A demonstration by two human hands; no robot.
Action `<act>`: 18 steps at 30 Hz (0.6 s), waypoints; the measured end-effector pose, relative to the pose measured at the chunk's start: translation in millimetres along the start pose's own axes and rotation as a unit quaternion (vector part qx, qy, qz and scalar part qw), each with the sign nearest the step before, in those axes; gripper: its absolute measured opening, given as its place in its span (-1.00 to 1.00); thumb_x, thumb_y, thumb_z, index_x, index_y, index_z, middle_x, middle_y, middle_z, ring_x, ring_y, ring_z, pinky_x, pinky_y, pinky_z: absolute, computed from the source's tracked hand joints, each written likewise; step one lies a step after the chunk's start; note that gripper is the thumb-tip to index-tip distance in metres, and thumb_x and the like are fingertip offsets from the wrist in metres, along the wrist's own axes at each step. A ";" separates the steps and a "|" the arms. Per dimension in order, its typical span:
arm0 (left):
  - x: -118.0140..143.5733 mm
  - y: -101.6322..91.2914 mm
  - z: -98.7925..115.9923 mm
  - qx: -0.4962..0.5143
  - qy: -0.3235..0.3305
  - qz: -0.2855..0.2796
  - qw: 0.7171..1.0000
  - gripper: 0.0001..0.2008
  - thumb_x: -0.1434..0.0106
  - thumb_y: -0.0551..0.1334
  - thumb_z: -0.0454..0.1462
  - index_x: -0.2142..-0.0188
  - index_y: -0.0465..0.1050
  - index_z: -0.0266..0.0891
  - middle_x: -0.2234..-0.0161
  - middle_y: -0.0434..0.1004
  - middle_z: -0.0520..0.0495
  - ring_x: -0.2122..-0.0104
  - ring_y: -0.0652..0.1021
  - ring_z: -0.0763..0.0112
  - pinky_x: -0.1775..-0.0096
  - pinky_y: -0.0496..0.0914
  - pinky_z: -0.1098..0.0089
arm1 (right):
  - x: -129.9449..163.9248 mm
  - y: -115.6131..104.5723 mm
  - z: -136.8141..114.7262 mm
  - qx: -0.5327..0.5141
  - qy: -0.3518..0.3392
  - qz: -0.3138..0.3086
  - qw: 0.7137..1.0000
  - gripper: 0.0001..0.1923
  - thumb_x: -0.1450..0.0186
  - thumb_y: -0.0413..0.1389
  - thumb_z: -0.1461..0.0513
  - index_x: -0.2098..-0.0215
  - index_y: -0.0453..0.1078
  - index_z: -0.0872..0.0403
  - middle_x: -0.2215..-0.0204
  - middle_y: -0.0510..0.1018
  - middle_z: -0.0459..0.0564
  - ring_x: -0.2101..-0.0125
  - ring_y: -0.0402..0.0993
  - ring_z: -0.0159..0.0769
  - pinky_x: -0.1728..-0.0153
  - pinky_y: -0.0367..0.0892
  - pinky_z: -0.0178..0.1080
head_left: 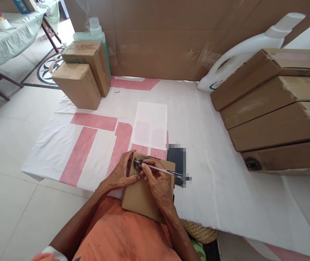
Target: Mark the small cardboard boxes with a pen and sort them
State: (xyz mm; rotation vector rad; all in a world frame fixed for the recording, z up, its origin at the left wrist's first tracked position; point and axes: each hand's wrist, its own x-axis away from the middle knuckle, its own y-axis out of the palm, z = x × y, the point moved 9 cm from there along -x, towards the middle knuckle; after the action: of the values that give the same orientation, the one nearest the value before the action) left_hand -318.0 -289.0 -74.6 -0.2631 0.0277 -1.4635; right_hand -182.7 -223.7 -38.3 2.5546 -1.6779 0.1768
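Note:
A small brown cardboard box [140, 195] rests at the table's front edge, close against my body. Dark ink scribbles mark its far left corner. My left hand [120, 173] grips the left side of this box, thumb lying across the top face. In my right hand [158, 183] is a pen [160, 169] with a clear barrel and a dark end, pinched between thumb and fingers. The pen's tip is at the dark marks on the cardboard. Beyond the box lies a white sheet of paper [151, 125], and a dark flat object [180, 159], partly pixelated, lies to its right.
Several cardboard boxes [269, 119] are piled on the right beside a white jug [242, 50]. Two boxes [77, 85] stand back left before a bottle of greenish liquid [96, 30]. A large cardboard panel [155, 40] closes off the back. Another table [10, 40] is far left.

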 end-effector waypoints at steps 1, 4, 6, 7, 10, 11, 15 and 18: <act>-0.2 -0.1 0.5 0.000 0.001 0.002 1.000 -0.06 -0.19 0.44 -0.23 -0.46 0.02 -0.15 -0.36 0.19 -0.36 -0.33 0.36 -0.14 -0.30 0.33 -0.10 | 0.6 0.0 -0.9 0.011 -0.004 -0.005 1.000 -0.80 -0.35 0.25 0.06 0.26 0.52 0.02 0.50 0.57 -0.11 0.53 0.49 -0.33 0.47 0.42 -0.30; -0.4 -0.3 1.4 0.001 0.003 0.006 1.000 -0.08 -0.20 0.43 -0.20 -0.45 0.03 -0.14 -0.35 0.21 -0.35 -0.33 0.36 -0.13 -0.29 0.34 -0.09 | 3.3 -1.3 -0.4 0.042 -0.004 -0.016 0.999 -0.79 -0.36 0.22 0.05 0.31 0.51 0.02 0.51 0.56 -0.11 0.53 0.47 -0.32 0.49 0.37 -0.30; -0.3 -0.3 1.1 0.002 0.004 0.005 1.000 -0.07 -0.20 0.44 -0.20 -0.46 0.03 -0.13 -0.35 0.21 -0.34 -0.33 0.36 -0.11 -0.30 0.34 -0.08 | 5.5 -3.8 1.8 0.067 0.004 -0.022 0.998 -0.76 -0.36 0.21 0.04 0.33 0.49 0.02 0.54 0.53 -0.12 0.56 0.43 -0.32 0.53 0.30 -0.30; -0.3 -0.4 0.7 0.003 0.004 0.005 1.000 -0.06 -0.19 0.44 -0.21 -0.46 0.03 -0.13 -0.35 0.21 -0.33 -0.33 0.36 -0.10 -0.30 0.34 -0.08 | 6.7 -6.2 2.8 0.082 0.009 -0.021 0.996 -0.76 -0.36 0.20 0.03 0.34 0.48 0.02 0.55 0.51 -0.12 0.58 0.41 -0.32 0.55 0.27 -0.31; -0.3 -1.0 0.2 0.003 0.005 0.004 1.000 -0.05 -0.19 0.45 -0.21 -0.46 0.03 -0.12 -0.36 0.20 -0.33 -0.33 0.36 -0.09 -0.30 0.34 -0.07 | 10.7 -18.9 2.7 0.123 0.012 0.000 0.992 -0.75 -0.34 0.19 0.03 0.35 0.45 0.02 0.58 0.48 -0.12 0.58 0.39 -0.32 0.57 0.23 -0.31; -0.3 -1.2 0.3 0.001 0.003 0.003 1.000 -0.05 -0.19 0.45 -0.21 -0.46 0.03 -0.12 -0.37 0.19 -0.33 -0.33 0.36 -0.10 -0.30 0.34 -0.08 | 11.9 -25.1 2.1 0.133 0.012 0.014 0.991 -0.75 -0.34 0.19 0.03 0.35 0.45 0.02 0.57 0.49 -0.12 0.58 0.39 -0.31 0.57 0.24 -0.30; -0.9 -0.9 1.0 -0.006 -0.005 0.000 1.000 -0.05 -0.19 0.46 -0.18 -0.46 0.03 -0.14 -0.36 0.21 -0.35 -0.31 0.37 -0.11 -0.30 0.33 -0.09 | 13.1 -53.2 2.4 0.154 0.021 0.082 0.984 -0.74 -0.33 0.18 0.01 0.35 0.42 0.01 0.56 0.50 -0.12 0.58 0.38 -0.31 0.56 0.25 -0.30; -1.3 -0.5 1.6 -0.004 -0.004 0.000 1.000 -0.05 -0.19 0.46 -0.16 -0.45 0.03 -0.15 -0.35 0.22 -0.35 -0.31 0.37 -0.10 -0.30 0.33 -0.09 | 4.6 -64.2 2.0 0.146 0.021 0.113 0.983 -0.73 -0.34 0.20 0.00 0.33 0.42 0.01 0.58 0.51 -0.14 0.60 0.38 -0.32 0.55 0.28 -0.30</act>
State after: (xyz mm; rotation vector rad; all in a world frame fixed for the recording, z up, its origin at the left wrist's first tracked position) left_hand -318.4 -287.5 -73.2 -0.2749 0.0274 -1.4629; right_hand -121.9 -202.7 -39.9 2.5192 -2.0591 0.5248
